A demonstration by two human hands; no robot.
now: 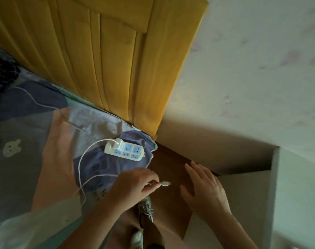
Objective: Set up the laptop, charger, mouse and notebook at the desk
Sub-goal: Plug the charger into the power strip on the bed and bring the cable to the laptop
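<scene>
Our left hand (135,184) pinches the charger cable (81,169) just behind its plug (165,183); our right hand (203,189) hovers open beside it. Farther off, the charger (118,142) sits in the power strip (125,150) on the bed (27,112)

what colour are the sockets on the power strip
Blue sockets on a white power strip, seen in the head view.

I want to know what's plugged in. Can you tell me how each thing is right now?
Power strip: lying on the bedsheet, one white plug in it, other sockets free.
White cable: runs from that plug, looping over the sheet to the left hand.
Cable connector: free, plugged into nothing.
Left hand: pinching the cable just behind the connector.
Right hand: open, flat, holding nothing.
</scene>
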